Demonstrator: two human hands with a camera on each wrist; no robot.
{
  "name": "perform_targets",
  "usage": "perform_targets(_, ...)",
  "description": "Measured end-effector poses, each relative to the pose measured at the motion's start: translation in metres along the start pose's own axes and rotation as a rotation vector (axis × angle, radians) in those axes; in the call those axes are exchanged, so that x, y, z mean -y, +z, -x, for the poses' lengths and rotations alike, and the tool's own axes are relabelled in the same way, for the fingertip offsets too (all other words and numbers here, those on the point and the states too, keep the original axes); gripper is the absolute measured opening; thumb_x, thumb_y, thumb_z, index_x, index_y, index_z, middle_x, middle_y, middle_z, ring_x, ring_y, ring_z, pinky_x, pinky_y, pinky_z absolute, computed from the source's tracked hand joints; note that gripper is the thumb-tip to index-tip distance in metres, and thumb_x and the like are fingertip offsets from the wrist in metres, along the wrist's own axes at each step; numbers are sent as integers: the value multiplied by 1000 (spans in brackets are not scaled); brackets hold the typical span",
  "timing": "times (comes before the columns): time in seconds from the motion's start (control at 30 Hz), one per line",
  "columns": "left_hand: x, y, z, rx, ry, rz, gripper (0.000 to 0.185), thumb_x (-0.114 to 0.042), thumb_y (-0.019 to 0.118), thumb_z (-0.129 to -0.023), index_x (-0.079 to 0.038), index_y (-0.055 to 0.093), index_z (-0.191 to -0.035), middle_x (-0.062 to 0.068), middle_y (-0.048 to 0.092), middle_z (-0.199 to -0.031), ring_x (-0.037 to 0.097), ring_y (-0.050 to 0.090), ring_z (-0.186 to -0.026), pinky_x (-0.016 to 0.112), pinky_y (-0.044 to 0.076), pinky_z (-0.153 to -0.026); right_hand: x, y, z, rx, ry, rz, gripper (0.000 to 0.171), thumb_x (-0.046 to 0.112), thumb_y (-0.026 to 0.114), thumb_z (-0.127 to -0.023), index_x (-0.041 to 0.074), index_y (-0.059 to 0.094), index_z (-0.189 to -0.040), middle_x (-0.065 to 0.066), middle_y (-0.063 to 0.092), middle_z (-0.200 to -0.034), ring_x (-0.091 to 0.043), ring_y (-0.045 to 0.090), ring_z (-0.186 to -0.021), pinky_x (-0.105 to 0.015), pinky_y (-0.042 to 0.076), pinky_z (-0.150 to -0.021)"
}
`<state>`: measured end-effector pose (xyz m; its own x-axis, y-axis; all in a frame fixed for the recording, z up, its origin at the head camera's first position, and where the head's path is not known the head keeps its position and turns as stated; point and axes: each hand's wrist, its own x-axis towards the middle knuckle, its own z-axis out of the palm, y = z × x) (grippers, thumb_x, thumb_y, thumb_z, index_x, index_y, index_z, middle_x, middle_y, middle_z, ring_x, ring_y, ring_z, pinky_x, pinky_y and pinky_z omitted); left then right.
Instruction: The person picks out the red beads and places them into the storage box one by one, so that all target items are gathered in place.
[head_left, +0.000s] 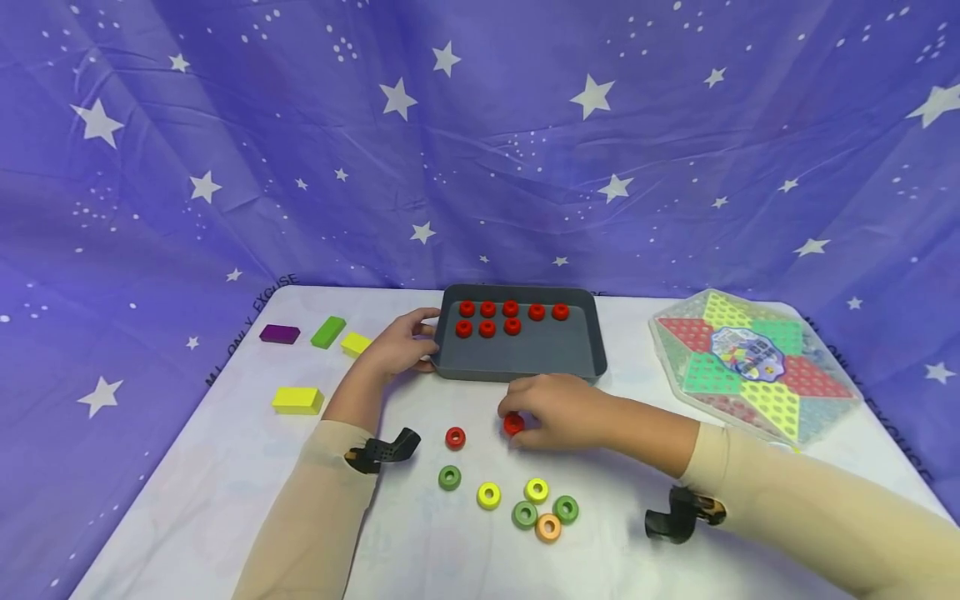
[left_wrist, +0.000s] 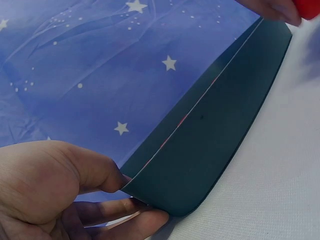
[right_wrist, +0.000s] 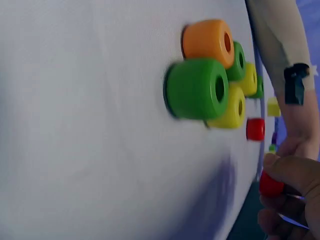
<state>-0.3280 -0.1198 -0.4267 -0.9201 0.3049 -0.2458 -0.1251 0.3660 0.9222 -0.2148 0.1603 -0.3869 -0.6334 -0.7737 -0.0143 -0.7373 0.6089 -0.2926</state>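
My left hand point(head_left: 397, 343) grips the left side of a dark grey tray point(head_left: 551, 346). In the left wrist view its thumb lies at the rim and the other fingers sit against the outside of the tray wall point(left_wrist: 210, 130). Several red beads point(head_left: 487, 328) stand in the tray in two rows toward the back. In front of the tray, my right hand point(head_left: 566, 411) pinches a red ring-shaped bead point(head_left: 513, 425) between thumb and fingers, as the right wrist view also shows with the bead point(right_wrist: 270, 184). Another loose red bead point(head_left: 455, 438) lies to its left.
Nearer the front lie green beads point(head_left: 449, 477), yellow beads point(head_left: 489, 496) and an orange bead point(head_left: 548, 528). At left are yellow blocks point(head_left: 297, 401), a green block point(head_left: 328, 332) and a purple block point(head_left: 280, 334). A hexagonal star-patterned game board point(head_left: 780, 342) occupies the right side.
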Motion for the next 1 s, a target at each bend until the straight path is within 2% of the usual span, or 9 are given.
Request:
perform_targets(0.13, 0, 0, -1, -5, 2, -12, 68, 2, 57, -93, -16, 39, -155, 21, 56, -136, 35, 68, -104, 40, 63, -75, -12, -15, 9, 6, 17, -12, 27, 30, 79, -86, 22, 75, -112, 14, 61, -95, -5, 53, -75, -25, 48, -70)
perform_targets(0.43, 2, -1, -2, -10, 2, -12, 68, 1, 57, -92, -15, 39, -155, 21, 56, -135, 32, 68, -101, 39, 63, -73, -46, -45, 11, 19, 46, 12, 29, 24, 81, -86, 19, 75, -115, 12, 66, -101, -10, 59, -82, -29, 53, -74)
perform_targets(0.8, 1, -2, 0, -12, -1, -18, 68, 1, 57, -92, -16, 39, -155, 20, 56, -135, 32, 68, -101, 40, 63, -73, -86, -78, -15, 70, 71, 48, 31, 14, 80, -86, 13, 75, -117, 4, 69, -109, -12, 59, -81, -30, 54, -75)
perform_targets(1.0, 1, -1, 0, -8, 5, -18, 69, 1, 57, -91, -15, 39, -155, 20, 57, -134, 31, 68, -100, 39, 63, -72, -99, -86, -31, 89, 70, 59, 33, 11, 80, -86, 12, 74, -119, -3, 72, -118, -21, 66, -101, -40, 57, -90)
